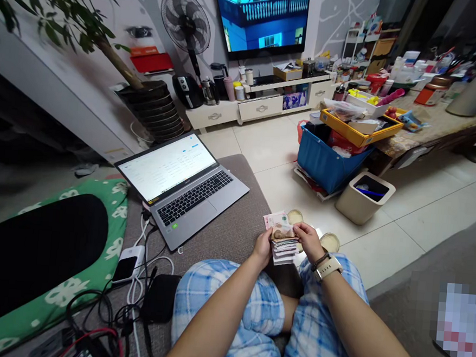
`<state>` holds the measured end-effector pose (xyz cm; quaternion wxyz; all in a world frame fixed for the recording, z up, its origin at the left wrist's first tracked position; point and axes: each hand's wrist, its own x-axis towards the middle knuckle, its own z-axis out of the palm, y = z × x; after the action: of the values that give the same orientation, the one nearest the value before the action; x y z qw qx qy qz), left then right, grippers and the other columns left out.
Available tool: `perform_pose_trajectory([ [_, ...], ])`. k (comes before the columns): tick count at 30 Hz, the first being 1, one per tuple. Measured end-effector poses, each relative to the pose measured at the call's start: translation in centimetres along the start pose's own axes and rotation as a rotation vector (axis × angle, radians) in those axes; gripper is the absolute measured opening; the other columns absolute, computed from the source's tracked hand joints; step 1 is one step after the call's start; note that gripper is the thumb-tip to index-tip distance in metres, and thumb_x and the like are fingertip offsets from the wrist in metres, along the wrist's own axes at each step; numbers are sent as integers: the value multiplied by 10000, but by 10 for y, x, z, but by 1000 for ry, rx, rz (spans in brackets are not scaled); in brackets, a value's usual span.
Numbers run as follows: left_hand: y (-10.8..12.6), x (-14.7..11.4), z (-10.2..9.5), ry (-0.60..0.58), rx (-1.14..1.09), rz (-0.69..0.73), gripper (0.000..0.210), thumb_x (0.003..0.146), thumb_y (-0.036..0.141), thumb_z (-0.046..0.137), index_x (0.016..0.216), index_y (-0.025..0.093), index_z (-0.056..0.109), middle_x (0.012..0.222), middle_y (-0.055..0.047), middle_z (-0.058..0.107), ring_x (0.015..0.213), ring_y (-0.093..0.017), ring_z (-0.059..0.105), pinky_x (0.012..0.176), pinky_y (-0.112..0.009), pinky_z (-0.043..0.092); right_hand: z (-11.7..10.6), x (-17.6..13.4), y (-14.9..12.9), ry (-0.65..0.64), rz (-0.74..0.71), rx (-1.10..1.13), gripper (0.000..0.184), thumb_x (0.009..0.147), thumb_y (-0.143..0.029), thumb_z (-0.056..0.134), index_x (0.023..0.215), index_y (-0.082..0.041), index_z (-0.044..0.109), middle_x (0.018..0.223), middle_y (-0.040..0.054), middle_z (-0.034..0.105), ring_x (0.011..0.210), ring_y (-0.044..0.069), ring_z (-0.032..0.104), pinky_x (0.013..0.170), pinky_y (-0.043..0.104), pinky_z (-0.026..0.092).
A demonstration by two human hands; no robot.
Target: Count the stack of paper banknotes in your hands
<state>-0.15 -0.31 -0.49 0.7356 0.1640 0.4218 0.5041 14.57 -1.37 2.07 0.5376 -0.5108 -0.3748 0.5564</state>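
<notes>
Counting this stack of banknotes (283, 241): left hand (263, 249) clamps it, right hand (309, 240) pinches the top note, peeling slowly.

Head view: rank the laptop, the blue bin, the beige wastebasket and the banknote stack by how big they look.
1. laptop
2. blue bin
3. beige wastebasket
4. banknote stack, held in both hands

The laptop lies nearer the camera, so its lead is unsure.
</notes>
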Motion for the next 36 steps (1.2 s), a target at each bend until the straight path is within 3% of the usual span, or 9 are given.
perform_pose_trajectory([
  [14,1,-2,1,-16,17,20,265,752,344,714,876,110,730,930,-136,777,1033,-307,713,974,-436,522,-1,0,0,-1,-19,5,446,630,-629,743,637,-204,609,548,-26,504,516,126,407,522,284,330],
  [19,1,-2,-1,-11,13,11,249,735,330,730,863,117,720,913,-133,774,1010,-312,717,948,-432,530,-2,0,1,-46,23,31,458,666,-646,716,712,-194,665,561,10,600,511,140,446,527,286,334],
  [27,0,-4,-2,12,53,17,260,647,284,808,803,104,703,827,-138,763,931,-309,725,911,-424,527,-5,5,8,88,-5,-49,523,551,-672,805,658,-216,571,553,-28,528,513,131,409,514,281,308],
  [36,-4,-4,-3,-17,125,16,305,626,262,825,860,88,732,801,-123,762,788,-260,726,853,-382,531,-9,9,17,64,18,-38,494,576,-642,790,572,-213,545,494,-52,431,498,116,346,525,281,278],
])
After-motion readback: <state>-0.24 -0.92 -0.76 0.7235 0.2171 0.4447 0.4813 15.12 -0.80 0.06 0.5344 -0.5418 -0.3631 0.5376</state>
